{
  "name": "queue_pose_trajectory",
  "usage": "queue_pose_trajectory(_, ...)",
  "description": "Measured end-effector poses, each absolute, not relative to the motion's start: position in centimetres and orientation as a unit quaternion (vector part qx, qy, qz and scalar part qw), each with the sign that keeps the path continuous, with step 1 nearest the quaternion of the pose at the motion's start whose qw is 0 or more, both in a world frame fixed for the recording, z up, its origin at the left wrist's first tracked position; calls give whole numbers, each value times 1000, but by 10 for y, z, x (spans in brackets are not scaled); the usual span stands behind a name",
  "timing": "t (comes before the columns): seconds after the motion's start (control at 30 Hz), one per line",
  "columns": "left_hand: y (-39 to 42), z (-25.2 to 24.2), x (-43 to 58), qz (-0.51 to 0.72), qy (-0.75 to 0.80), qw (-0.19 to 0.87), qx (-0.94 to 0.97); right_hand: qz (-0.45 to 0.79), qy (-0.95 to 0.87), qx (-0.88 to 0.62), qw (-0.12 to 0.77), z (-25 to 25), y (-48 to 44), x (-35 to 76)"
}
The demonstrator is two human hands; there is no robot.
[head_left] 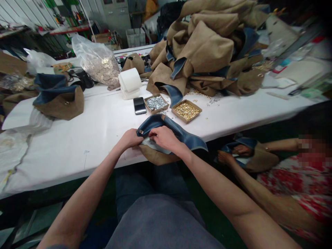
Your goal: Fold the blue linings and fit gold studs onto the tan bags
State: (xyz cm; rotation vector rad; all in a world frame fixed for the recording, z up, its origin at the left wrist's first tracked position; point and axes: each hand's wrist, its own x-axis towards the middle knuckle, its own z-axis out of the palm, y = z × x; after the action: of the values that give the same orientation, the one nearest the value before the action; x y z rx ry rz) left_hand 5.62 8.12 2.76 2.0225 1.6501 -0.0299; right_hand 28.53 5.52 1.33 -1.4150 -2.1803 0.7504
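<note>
A brown bag with a blue lining (pixel 155 157) lies at the table's front edge, its mouth spread open towards me. My left hand (pixel 131 138) is closed on the bag's left rim, close to a small metallic piece on the lining. Over the opening, my right hand (pixel 164 138) has its fingers pinched together; whatever is between them is too small or hidden to name. Just beyond the bag stand a small box of silver metal pieces (pixel 156 103) and a small box of gold metal pieces (pixel 186 111).
A black phone (pixel 139 105) and a white paper roll (pixel 130 83) lie behind the bag. Brown bags (pixel 207 48) are heaped at the back. Another bag (pixel 61 100) stands left. At right, a co-worker's hands (pixel 228 157) handle a similar bag.
</note>
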Motion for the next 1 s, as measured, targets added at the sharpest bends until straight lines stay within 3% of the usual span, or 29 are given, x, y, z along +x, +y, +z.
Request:
queue_pose_trajectory(0.33, 83, 15, 57, 4, 611, 251, 751, 250, -817, -477, 206, -17, 59, 273)
queue_pose_trajectory(0.7, 76, 27, 60, 10, 603, 262, 754, 377, -745, -518, 188, -25, 80, 270)
queue_pose_trajectory(1.0, 86, 11, 58, 23, 593, 285, 752, 286, -719, -625, 103, -8, 71, 258)
